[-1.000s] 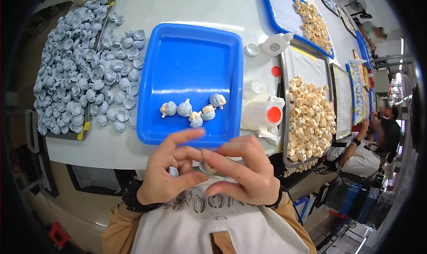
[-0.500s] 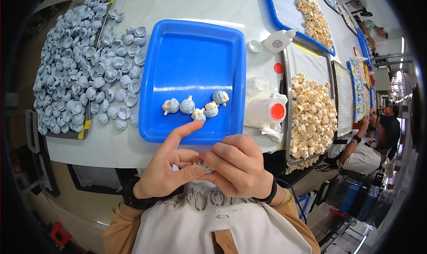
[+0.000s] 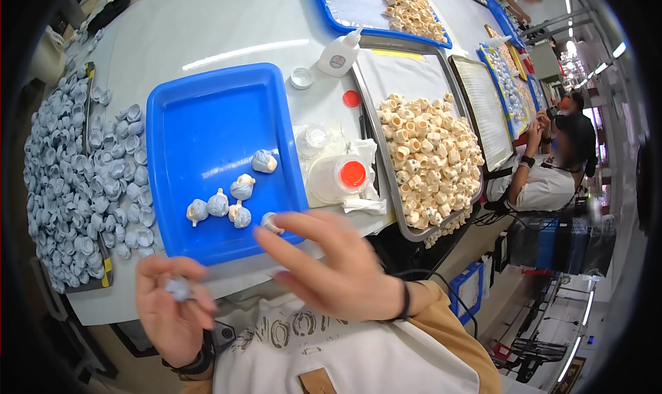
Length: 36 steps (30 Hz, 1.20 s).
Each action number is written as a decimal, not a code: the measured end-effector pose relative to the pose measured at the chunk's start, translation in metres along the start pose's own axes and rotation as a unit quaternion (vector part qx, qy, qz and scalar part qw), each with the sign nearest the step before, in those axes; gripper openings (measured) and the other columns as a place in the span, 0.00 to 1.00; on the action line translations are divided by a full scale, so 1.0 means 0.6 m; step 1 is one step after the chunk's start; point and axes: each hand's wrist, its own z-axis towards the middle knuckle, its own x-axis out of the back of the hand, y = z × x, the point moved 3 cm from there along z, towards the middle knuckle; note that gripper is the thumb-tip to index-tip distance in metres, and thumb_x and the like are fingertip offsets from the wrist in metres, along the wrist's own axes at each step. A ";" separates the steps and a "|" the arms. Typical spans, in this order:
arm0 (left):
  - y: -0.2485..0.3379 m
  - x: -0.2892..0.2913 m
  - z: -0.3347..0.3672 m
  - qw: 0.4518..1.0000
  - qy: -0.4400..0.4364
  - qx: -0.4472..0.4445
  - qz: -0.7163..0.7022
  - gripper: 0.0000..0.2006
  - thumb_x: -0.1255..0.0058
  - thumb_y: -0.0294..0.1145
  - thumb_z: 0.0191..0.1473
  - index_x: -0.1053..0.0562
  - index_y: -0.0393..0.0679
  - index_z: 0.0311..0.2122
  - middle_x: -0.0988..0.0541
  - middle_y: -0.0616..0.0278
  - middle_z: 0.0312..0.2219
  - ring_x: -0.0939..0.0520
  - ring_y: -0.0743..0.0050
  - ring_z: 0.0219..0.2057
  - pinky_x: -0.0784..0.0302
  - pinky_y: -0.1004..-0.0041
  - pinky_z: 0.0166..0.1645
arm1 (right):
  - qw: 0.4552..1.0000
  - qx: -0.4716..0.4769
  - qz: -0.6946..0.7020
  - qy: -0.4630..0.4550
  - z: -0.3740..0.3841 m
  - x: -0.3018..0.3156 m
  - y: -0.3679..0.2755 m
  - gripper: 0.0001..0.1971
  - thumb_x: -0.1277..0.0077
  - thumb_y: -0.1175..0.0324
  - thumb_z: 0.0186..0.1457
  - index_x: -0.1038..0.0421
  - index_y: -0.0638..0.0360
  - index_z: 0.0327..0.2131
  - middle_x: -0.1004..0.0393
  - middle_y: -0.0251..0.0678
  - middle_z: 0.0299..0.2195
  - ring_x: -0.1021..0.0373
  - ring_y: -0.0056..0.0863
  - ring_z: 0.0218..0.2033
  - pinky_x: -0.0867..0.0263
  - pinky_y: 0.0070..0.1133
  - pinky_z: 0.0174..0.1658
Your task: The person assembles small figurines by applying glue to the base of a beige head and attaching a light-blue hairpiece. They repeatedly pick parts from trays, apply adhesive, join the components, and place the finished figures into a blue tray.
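My left hand [image 3: 172, 308], in front of the blue tray's near left corner, is closed around a blue-grey hair piece [image 3: 179, 289], a small hollow cap. My right hand [image 3: 338, 264] is smeared by motion, its fingers stretched out and apart over the tray's near right corner. Just beyond those fingertips lies a small doll head [image 3: 270, 223] with blue-grey hair, partly hidden by them. Several more capped doll heads [image 3: 218, 204] rest in the near half of the blue tray [image 3: 200, 118].
Blue-grey hair pieces [image 3: 62, 187] are heaped at left. A metal tray [image 3: 407, 232] of cream head pieces [image 3: 431, 159] stands right. Between are a white squeeze bottle [image 3: 339, 54], a red-topped jar [image 3: 338, 176] and a red cap [image 3: 352, 99]. Another person [image 3: 552, 166] sits far right.
My hands have parted from a small piece held between them. Another doll head now lies in the tray by my right fingers; my left hand has moved left. The view has turned right.
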 end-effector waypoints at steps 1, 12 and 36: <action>0.003 -0.011 -0.006 0.997 -0.053 0.054 0.028 0.22 0.51 0.26 0.47 0.44 0.35 0.46 0.29 0.46 0.31 0.28 0.75 0.21 0.30 0.82 0.23 | 0.999 0.019 -0.033 -0.004 -0.007 0.040 0.013 0.26 0.46 0.74 0.35 0.33 0.62 0.44 0.32 0.37 0.33 0.34 0.33 0.32 0.37 0.26 0.31; -0.041 -0.020 -0.001 0.980 -0.179 0.016 0.080 0.14 0.50 0.22 0.47 0.32 0.31 0.41 0.28 0.47 0.39 0.24 0.74 0.28 0.26 0.77 0.33 | 0.934 -0.251 -0.146 -0.207 0.005 0.388 0.523 0.11 0.45 0.74 0.41 0.27 0.61 0.33 0.25 0.32 0.26 0.32 0.18 0.25 0.36 0.17 0.29; -0.085 -0.049 -0.008 0.927 -0.304 0.215 0.054 0.16 0.62 0.18 0.54 0.38 0.31 0.49 0.30 0.55 0.42 0.27 0.75 0.42 0.28 0.74 0.45 | 0.988 0.050 0.104 -0.102 -0.024 0.019 0.008 0.23 0.43 0.77 0.34 0.32 0.68 0.40 0.34 0.34 0.23 0.39 0.27 0.19 0.43 0.20 0.23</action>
